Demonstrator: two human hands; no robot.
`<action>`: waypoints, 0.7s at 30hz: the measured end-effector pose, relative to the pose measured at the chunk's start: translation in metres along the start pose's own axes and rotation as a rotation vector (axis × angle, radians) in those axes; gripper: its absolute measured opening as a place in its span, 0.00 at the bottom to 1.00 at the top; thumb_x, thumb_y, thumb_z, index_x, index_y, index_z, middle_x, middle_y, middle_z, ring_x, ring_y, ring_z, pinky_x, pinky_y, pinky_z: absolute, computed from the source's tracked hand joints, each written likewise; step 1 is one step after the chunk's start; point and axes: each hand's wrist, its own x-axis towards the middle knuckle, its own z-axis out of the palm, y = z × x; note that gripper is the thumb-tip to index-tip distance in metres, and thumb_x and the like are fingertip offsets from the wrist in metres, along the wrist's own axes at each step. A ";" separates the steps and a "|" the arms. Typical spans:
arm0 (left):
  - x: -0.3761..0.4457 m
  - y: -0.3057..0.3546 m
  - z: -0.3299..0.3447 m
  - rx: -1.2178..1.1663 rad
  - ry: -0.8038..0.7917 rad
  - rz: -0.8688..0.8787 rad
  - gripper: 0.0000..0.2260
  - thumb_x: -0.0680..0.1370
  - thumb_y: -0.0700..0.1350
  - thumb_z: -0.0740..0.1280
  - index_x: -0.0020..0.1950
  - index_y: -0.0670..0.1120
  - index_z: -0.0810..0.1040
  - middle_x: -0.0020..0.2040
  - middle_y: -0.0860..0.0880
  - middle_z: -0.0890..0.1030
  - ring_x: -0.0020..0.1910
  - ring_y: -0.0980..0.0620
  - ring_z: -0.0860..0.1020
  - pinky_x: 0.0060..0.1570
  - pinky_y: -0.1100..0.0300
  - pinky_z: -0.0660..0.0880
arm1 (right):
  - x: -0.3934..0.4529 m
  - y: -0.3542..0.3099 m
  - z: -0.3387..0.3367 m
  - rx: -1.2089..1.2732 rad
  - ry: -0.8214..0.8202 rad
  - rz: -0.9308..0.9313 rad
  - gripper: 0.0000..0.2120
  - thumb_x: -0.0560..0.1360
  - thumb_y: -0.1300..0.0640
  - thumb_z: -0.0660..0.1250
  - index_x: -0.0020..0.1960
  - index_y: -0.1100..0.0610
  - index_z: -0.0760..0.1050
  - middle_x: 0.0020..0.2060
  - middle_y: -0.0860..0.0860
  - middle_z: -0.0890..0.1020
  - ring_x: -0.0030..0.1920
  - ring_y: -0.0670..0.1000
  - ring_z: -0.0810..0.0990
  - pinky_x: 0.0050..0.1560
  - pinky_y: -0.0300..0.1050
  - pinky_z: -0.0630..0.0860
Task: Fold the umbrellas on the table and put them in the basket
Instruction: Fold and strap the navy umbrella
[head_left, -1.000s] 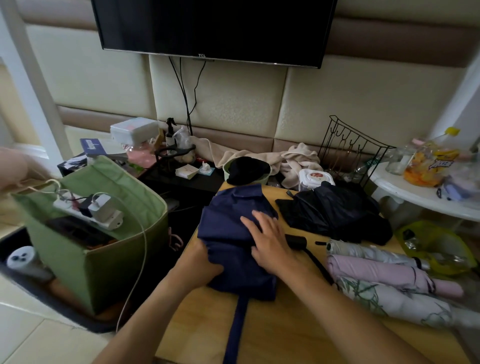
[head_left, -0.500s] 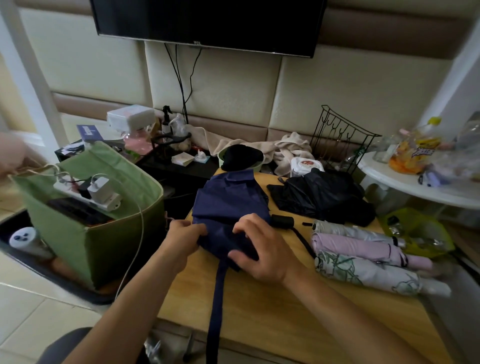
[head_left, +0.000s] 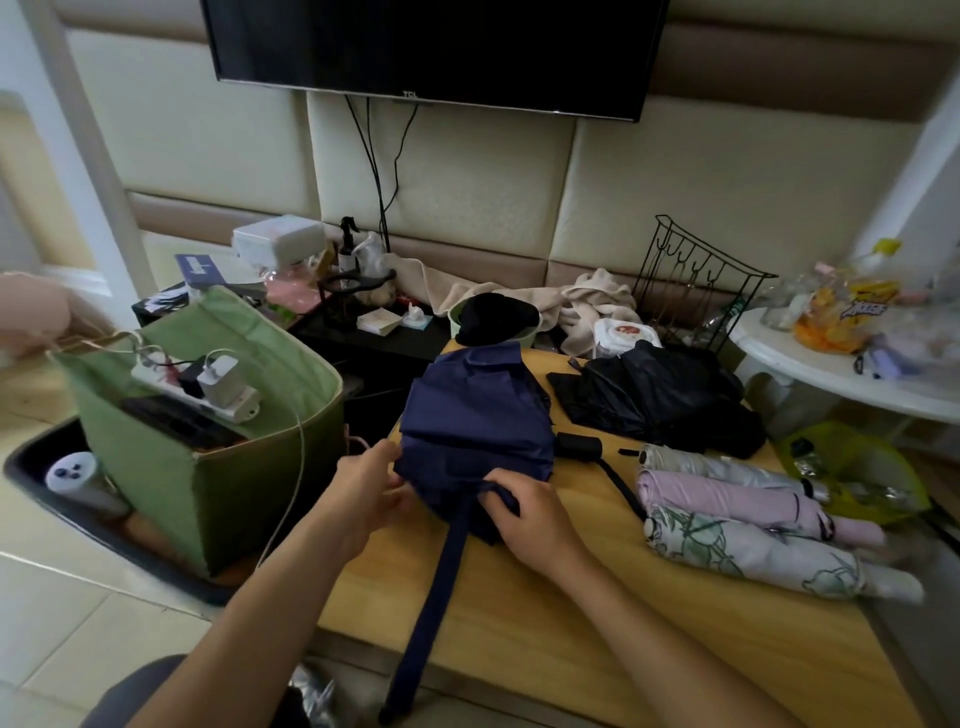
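Now both hands pinch crumpled navy fabric umbrella (head_left: 475, 431) on wood table (head_left: 545, 623).

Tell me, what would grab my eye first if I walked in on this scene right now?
Most likely the navy umbrella in the middle of the wooden table, with the left hand and right hand gripping its near edge, its long strap trailing off the table. Right of it lie three rolled umbrellas and a crumpled black umbrella; a green basket stands at left.

Soft, dim daylight enters from the left, shadows are faint, the wide-angle lens bends the frame's edges, and the right-hand clutter smears with blur.
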 end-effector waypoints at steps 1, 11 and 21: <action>-0.004 -0.003 0.001 0.067 -0.034 -0.061 0.11 0.83 0.49 0.64 0.56 0.42 0.77 0.48 0.41 0.82 0.45 0.42 0.82 0.42 0.51 0.79 | 0.000 0.003 0.002 0.013 -0.003 0.029 0.07 0.83 0.53 0.65 0.47 0.51 0.80 0.41 0.45 0.82 0.43 0.45 0.80 0.43 0.48 0.74; -0.022 -0.033 0.018 0.294 -0.228 0.030 0.14 0.77 0.48 0.75 0.59 0.43 0.82 0.52 0.44 0.87 0.51 0.47 0.84 0.44 0.56 0.82 | -0.006 0.004 0.002 -0.031 -0.019 -0.003 0.09 0.80 0.47 0.64 0.48 0.50 0.81 0.40 0.46 0.79 0.42 0.46 0.78 0.41 0.44 0.72; -0.044 -0.049 0.013 0.355 -0.199 0.052 0.09 0.78 0.39 0.74 0.52 0.32 0.82 0.43 0.41 0.86 0.38 0.46 0.85 0.36 0.57 0.81 | -0.034 -0.005 -0.002 -0.196 0.060 -0.135 0.10 0.72 0.53 0.68 0.53 0.50 0.78 0.51 0.44 0.76 0.54 0.45 0.75 0.55 0.38 0.73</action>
